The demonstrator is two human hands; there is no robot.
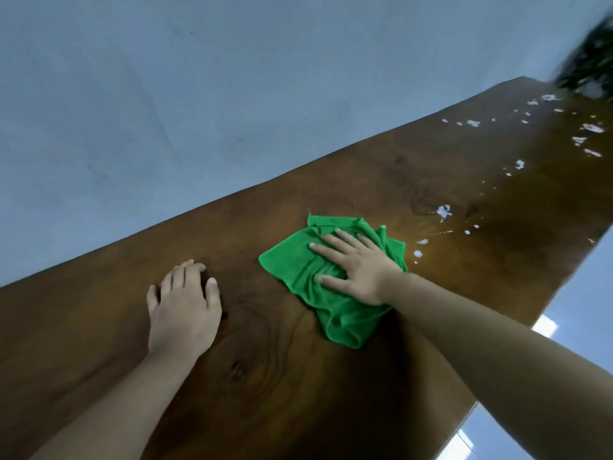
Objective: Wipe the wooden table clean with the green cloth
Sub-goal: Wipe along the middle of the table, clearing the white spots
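Note:
A crumpled green cloth (300,270) lies on the dark wooden table (365,180), near the table's middle. My right hand (356,265) presses flat on the cloth with its fingers spread and straight. My left hand (184,303) rests on the bare wood to the left of the cloth, fingers slightly bent, holding nothing. White wet splashes and scraps (443,211) dot the wood just right of the cloth, and several more (592,128) are scattered toward the far right end.
A blurred dark green plant (590,64) stands at the table's far right end. A plain grey-blue wall (199,94) runs along the table's far edge. The shiny floor (583,293) shows past the near right edge.

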